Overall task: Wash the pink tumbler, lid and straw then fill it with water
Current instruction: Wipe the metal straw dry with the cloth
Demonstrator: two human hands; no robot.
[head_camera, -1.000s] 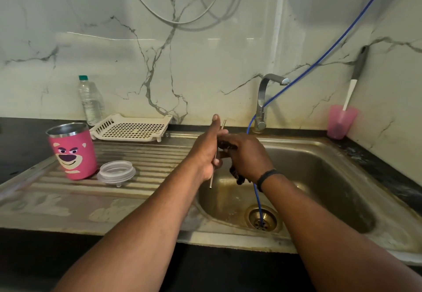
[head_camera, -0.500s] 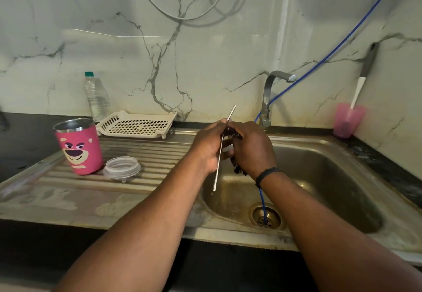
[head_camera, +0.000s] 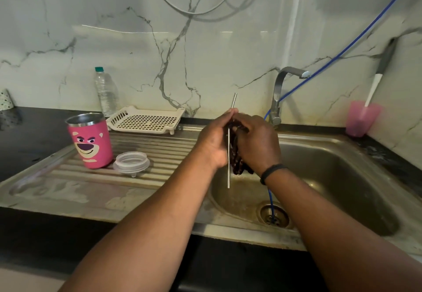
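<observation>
The pink tumbler (head_camera: 92,141) with a bear face stands upright and uncovered on the steel drainboard at the left. Its clear lid (head_camera: 131,161) lies beside it on the drainboard. Over the sink's left edge my left hand (head_camera: 213,142) grips a thin metal straw (head_camera: 228,173), held almost upright. My right hand (head_camera: 255,143) holds a dark scrubber (head_camera: 238,166) pressed against the straw. Both hands meet around the straw's middle, hiding that part.
The steel sink (head_camera: 338,168) has a drain with a blue hose (head_camera: 271,200) running into it. The tap (head_camera: 283,90) stands behind the hands. A white rack (head_camera: 146,120), a water bottle (head_camera: 104,92) and a pink cup (head_camera: 362,118) with a brush line the back wall.
The straw has swung from a tilt to nearly upright, and its top sticks out further above my left hand. Both hands stay together over the sink, the right still working the scrubber.
</observation>
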